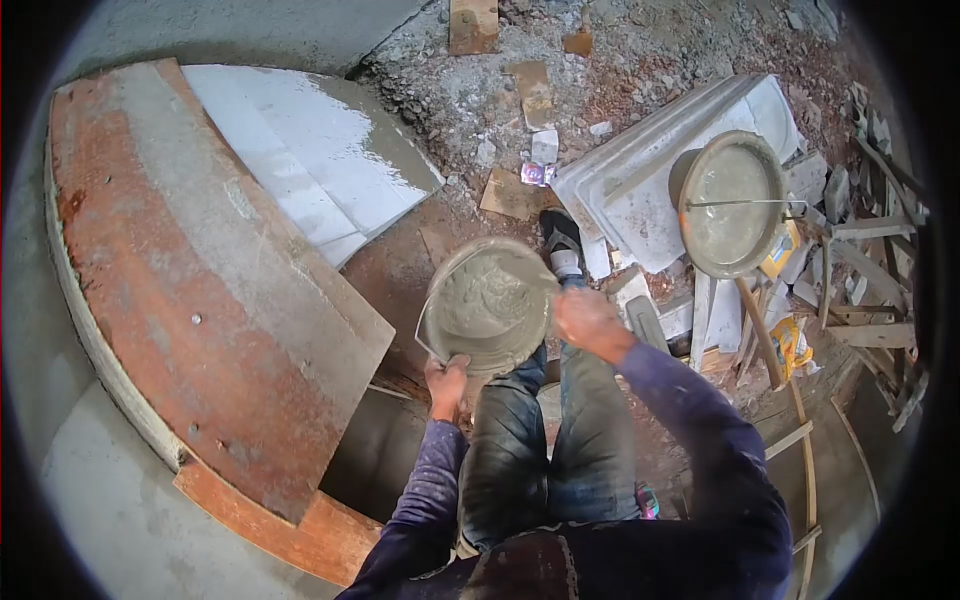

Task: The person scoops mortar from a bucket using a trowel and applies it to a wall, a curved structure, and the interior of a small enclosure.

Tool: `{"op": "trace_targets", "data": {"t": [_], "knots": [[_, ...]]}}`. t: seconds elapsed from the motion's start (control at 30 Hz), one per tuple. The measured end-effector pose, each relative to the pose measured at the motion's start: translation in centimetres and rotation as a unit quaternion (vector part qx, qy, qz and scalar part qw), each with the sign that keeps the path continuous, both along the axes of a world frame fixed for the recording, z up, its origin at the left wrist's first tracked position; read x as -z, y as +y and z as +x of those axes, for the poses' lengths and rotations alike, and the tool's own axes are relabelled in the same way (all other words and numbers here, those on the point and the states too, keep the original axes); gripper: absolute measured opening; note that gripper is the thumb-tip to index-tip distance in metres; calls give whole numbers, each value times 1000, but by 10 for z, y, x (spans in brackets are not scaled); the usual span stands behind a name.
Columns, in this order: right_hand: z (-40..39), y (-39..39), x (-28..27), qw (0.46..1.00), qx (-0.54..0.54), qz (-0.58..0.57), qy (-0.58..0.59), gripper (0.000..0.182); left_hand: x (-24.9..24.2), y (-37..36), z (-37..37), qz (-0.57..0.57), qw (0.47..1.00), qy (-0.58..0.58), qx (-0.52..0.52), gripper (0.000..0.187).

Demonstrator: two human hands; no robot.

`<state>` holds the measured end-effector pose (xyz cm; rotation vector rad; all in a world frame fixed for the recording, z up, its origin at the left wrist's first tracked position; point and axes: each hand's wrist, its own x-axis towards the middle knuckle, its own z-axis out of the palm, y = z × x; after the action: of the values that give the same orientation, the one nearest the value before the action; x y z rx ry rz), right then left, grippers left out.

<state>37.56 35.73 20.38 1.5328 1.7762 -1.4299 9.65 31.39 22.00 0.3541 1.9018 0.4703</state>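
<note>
Rubble-strewn ground [640,60]; left hand [447,385] clamped on bucket [495,362] edge, right hand [592,322] curled shut beside it (blurred, hold unclear).

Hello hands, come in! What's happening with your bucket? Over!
Left hand holding bucket by near rim. Right hand closed by its right side, any tool too blurred to tell. Grey mix inside; second bucket well apart.

The scene is lit by soft, fairly bright daylight, with a wet glare thrown back by the white board [290,140]. Deep shadow is held beneath the reddish panel [200,290]. The right hand [590,320] is smeared by motion blur, while the bucket [487,305] is shown more clearly. Straight edges are bowed by the wide lens, and the corners are blacked out.
</note>
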Motion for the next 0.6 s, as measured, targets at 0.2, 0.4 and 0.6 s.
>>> {"op": "trace_targets", "data": {"t": [0.2,0.4,0.6], "knots": [[11,5,-13,988,96,85,91,39,-1,19,-2,23,995,-35,90,44],[27,15,-26,985,117,59,111,47,5,49,21,28,998,-50,-2,47],[47,43,-59,839,397,-173,328,40,-8,58,29,79,987,-98,-104,48]]}}
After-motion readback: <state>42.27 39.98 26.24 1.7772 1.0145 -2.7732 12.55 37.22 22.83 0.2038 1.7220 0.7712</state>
